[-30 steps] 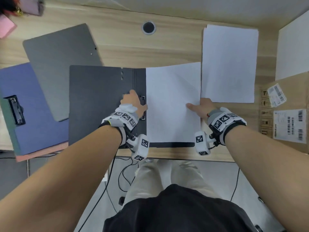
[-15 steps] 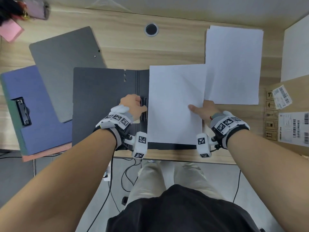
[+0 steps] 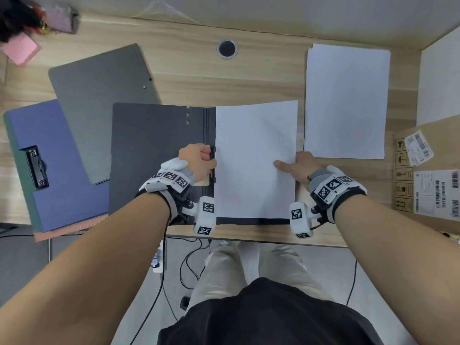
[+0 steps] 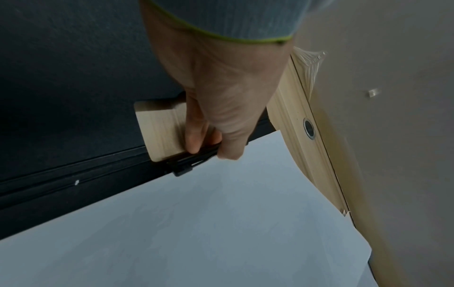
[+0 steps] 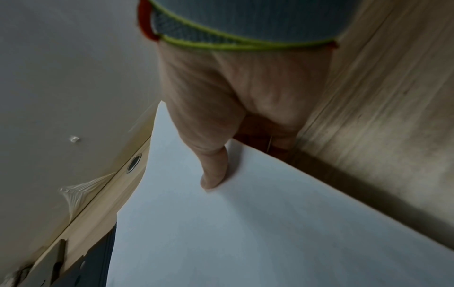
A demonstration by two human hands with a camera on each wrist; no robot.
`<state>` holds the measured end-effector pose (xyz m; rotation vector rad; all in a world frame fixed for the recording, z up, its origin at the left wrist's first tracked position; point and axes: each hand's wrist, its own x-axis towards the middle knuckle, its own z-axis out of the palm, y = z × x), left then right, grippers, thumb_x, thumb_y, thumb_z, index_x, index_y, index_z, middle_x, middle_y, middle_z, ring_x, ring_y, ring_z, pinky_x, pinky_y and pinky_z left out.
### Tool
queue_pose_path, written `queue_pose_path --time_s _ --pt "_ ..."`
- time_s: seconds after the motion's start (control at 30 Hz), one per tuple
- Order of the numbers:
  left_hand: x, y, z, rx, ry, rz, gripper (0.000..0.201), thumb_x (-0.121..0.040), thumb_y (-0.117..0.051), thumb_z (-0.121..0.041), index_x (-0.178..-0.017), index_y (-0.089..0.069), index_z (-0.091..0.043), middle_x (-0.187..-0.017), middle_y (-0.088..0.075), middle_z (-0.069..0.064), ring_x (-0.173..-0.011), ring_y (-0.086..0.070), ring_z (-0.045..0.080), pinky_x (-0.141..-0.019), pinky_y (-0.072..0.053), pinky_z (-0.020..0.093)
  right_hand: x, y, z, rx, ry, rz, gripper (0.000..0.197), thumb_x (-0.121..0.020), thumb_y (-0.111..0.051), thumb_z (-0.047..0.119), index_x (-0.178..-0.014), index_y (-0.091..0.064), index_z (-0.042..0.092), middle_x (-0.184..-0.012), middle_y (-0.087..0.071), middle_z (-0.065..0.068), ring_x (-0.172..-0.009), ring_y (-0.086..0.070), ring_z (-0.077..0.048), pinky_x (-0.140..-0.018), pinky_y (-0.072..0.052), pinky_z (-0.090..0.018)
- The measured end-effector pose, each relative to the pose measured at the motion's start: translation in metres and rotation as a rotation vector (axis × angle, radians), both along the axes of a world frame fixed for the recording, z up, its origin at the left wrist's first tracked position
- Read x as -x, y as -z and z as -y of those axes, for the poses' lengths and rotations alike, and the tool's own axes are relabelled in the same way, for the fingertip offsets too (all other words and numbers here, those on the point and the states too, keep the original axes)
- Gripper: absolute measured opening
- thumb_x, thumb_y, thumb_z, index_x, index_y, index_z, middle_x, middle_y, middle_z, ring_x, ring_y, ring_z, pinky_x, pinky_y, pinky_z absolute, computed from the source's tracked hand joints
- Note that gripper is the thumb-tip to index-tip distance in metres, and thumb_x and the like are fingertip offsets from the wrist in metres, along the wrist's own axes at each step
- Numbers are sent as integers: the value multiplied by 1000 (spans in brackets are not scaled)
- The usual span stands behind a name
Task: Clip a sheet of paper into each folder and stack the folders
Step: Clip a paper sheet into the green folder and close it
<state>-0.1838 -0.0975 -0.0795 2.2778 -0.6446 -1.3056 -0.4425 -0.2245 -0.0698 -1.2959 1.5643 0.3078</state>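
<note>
From my head view, the black folder [image 3: 159,158] lies open on the desk [image 3: 189,70] in front of me, and a sheet [image 3: 256,158] lies on its right half with its left edge at the spine. My left hand [image 3: 196,160] is curled at the clip [image 3: 212,155] by the spine; my right hand [image 3: 298,168] pinches the sheet's right edge, thumb on top. The spare paper [image 3: 346,100] lies just beside, to the right, and a grey folder [image 3: 99,95] and a blue folder [image 3: 57,170] overlap at my left, not stacked. In my left wrist view, my thumb and fingers [image 4: 196,139] pinch the clip's black lever [image 4: 194,157], which looks lifted off the cover, and the sheet's edge [image 4: 221,194] sits right at it; whether it is under the clip I cannot tell. In my right wrist view, my thumb [image 5: 213,170] presses down on the sheet near its edge, my other fingers curled beneath it, hidden. The risk I judge is letting the clip snap before the edge is fully under: it would catch only a sliver, or nothing. A push from my right hand could also buckle the thin sheet or skew it, so it clamps crooked. If the lever slips, it could bite my fingertip.
</note>
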Motion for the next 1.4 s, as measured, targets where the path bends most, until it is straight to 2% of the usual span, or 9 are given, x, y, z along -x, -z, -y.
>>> queue_pose_path --time_s 0.07,0.17,0.27,0.47,0.6,0.73,0.97,1.13,1.4 --pt "0 2 1 -2 -9 -6 37 -86 -71 -6 -123 -65 -6 -69 -62 0 -71 -59 20 -83 -61 46 -2 -3 0 9 -27 -17 48 -80 -73 50 -90 -54 7 -87 -57 -4 -84 -56 -24 -73 -45 -33" --pt "0 4 1 -8 -2 5 38 -85 -72 -10 -123 -65 -7 -99 -71 20 -74 -61 20 -84 -61 45 -4 -2 1 6 -41 -18 59 -78 -74 51 -106 -61 2 -103 -65 -9 -95 -62 -27 -83 -51 -37" --pt "-2 6 1 -11 23 36 39 -82 -76 -18 -120 -66 -10 -100 -72 13 -83 -68 22 -84 -61 42 -7 -6 0 1 -75 -5 54 -81 -72 47 -109 -59 3 -108 -63 -6 -98 -60 -26 -85 -48 -34" --pt "-1 2 5 -53 75 82 42 -80 -79 -24 -118 -66 -13 -99 -71 3 -91 -71 24 -84 -61 41 -7 -8 -1 21 -92 11 36 -86 -70 41 -99 -55 11 -92 -58 -1 -88 -55 -21 -70 -41 -27" --pt "-1 0 5 -61 88 97 42 -79 -79 -26 -118 -67 -13 -98 -72 2 -88 -72 24 -84 -61 40 -10 -7 -2 26 -122 -44 39 -85 -69 47 -76 -46 16 -85 -50 0 -87 -50 -22 -69 -38 -28" --pt "-1 -3 5 -75 111 102 43 -80 -79 -28 -119 -66 -14 -99 -72 1 -86 -72 24 -84 -60 40 -11 -8 -2 26 -120 -46 44 -85 -69 46 -95 -51 7 -83 -51 1 -87 -52 -23 -75 -39 -31" --pt "0 -6 8 -94 135 137 44 -79 -80 -29 -118 -66 -14 -97 -71 0 -85 -72 23 -84 -60 40 -12 -7 -2 21 -104 -38 44 -84 -70 45 -97 -52 8 -97 -55 -5 -89 -54 -23 -76 -41 -31" --pt "2 -8 11 -138 165 192 46 -77 -81 -32 -117 -66 -16 -91 -68 -6 -86 -69 19 -84 -59 38 -14 -9 -4 38 -93 -58 40 -87 -68 42 -97 -47 10 -76 -45 8 -88 -51 -21 -76 -38 -30" --pt "9 -16 19 -237 222 264 50 -79 -78 -37 -122 -61 -18 -104 -68 -2 -91 -66 20 -84 -58 36 -14 -5 -4 55 -103 -70 41 -87 -68 43 -101 -48 10 -75 -42 8 -89 -49 -21 -76 -38 -30"
